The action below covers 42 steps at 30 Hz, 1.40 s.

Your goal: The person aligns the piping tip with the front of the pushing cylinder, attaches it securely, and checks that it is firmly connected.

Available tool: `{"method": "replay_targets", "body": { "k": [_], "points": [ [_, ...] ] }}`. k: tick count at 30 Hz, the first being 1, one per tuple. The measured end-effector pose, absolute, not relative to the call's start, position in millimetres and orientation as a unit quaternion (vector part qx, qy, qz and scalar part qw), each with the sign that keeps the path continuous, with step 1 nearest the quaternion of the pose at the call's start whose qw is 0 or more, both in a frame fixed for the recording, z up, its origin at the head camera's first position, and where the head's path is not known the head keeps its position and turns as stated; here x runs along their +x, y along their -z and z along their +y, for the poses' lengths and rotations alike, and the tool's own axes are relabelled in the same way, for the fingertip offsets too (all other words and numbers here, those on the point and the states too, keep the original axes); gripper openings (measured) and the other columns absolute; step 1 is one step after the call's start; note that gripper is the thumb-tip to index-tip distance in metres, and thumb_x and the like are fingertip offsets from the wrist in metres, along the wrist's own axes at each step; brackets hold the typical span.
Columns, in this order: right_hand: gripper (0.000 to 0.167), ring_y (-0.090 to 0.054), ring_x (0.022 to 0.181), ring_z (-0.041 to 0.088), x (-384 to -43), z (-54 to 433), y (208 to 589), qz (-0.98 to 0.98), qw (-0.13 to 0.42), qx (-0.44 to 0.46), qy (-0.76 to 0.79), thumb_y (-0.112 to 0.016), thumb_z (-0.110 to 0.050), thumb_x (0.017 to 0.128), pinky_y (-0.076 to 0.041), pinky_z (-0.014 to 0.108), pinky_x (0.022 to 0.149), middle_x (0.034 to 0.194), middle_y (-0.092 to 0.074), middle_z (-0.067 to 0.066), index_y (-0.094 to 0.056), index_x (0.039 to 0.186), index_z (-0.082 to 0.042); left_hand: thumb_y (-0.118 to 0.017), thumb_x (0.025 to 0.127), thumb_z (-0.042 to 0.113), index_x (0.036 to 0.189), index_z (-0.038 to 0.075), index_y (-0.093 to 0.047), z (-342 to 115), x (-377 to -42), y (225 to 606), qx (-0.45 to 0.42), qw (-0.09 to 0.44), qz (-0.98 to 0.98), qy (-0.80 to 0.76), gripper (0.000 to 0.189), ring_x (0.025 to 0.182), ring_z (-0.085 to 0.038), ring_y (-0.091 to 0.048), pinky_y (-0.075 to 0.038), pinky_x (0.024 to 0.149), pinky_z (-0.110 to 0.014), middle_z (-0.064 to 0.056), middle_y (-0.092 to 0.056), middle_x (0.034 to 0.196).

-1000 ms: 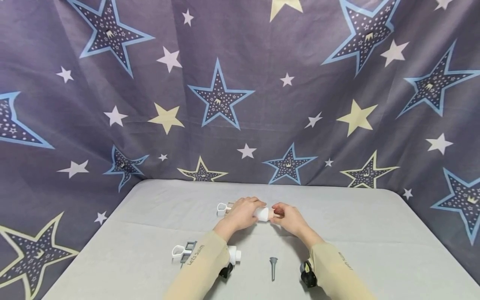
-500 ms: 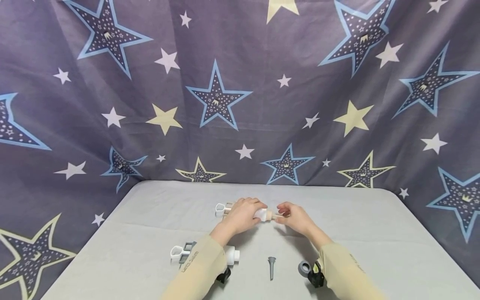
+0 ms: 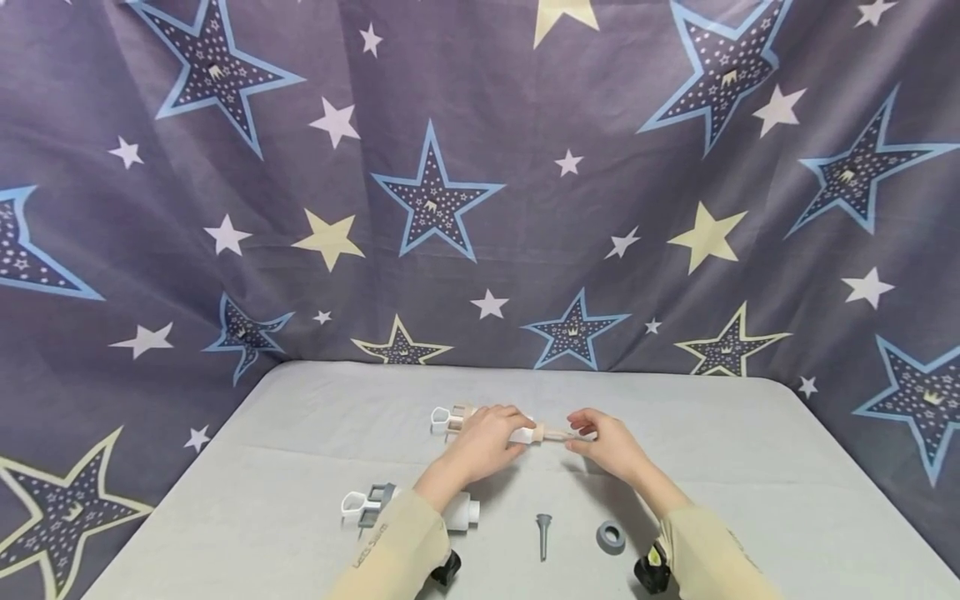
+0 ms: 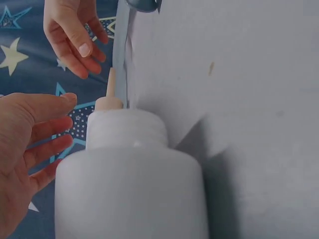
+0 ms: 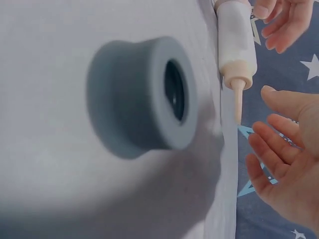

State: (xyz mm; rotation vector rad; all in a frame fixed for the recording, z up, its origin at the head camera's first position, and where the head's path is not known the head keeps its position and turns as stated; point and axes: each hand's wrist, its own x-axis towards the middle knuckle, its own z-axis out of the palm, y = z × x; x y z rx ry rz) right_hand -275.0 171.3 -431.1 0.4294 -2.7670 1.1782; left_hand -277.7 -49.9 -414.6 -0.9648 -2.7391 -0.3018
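A white syringe-like tube (image 3: 522,436) lies at the far middle of the table, with a white loop handle (image 3: 441,420) at its left end. At its right end are a beige collar (image 5: 237,70) and a narrow beige nozzle (image 5: 238,107). Over the tube is my left hand (image 3: 483,442), which hides its middle. In the left wrist view a gap shows between that hand's thumb (image 4: 62,99) and fingers. My right hand (image 3: 606,446) hovers beside the nozzle's tip, fingers spread and slightly bent, holding nothing.
A second white tube (image 3: 459,512) with a grey grip lies nearer, partly behind my left sleeve (image 3: 397,533). A grey nozzle (image 3: 543,537) and a grey ring (image 3: 611,537) lie at the front. A star-printed curtain (image 3: 480,183) hangs behind the table.
My right hand has let go of the nozzle end and drawn off to the right, baring the long beige nozzle. The grey ring has come into view. My left hand has shifted slightly.
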Motion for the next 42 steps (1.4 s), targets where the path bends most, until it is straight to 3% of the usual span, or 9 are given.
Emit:
{"method": "replay_targets", "body": {
  "k": [16, 28, 42],
  "points": [
    [0.029, -0.061, 0.088, 0.025, -251.3, 183.8, 432.9, -0.901, 0.043, 0.165, -0.400, -0.068, -0.010, 0.078, -0.051, 0.040, 0.077, 0.097, -0.065, 0.013, -0.061, 0.103, 0.000, -0.064, 0.082, 0.026, 0.110, 0.023, -0.064, -46.8, -251.5, 419.3, -0.351, 0.106, -0.922, 0.124, 0.029, 0.106, -0.013, -0.055, -0.042, 0.092, -0.033, 0.007, -0.061, 0.113],
    [0.031, -0.061, 0.085, 0.025, -237.1, 194.8, 437.6, -0.893, 0.023, 0.199, -0.404, -0.069, -0.015, 0.077, -0.050, 0.027, 0.070, 0.095, -0.065, 0.011, -0.060, 0.103, 0.000, -0.067, 0.078, 0.026, 0.103, 0.023, -0.067, -37.5, -240.4, 425.1, -0.396, 0.126, -0.903, 0.110, 0.025, 0.098, -0.011, -0.059, -0.044, 0.087, -0.027, 0.009, -0.063, 0.105],
    [0.030, -0.059, 0.084, 0.018, -217.7, 205.7, 439.0, -0.890, -0.008, 0.219, -0.399, -0.069, -0.021, 0.078, -0.047, 0.024, 0.068, 0.094, -0.063, 0.006, -0.061, 0.102, -0.004, -0.069, 0.076, 0.029, 0.100, 0.023, -0.068, -34.4, -231.4, 432.9, -0.433, 0.101, -0.886, 0.132, 0.024, 0.086, -0.004, -0.060, -0.045, 0.080, -0.022, 0.012, -0.064, 0.096]
  ]
}}
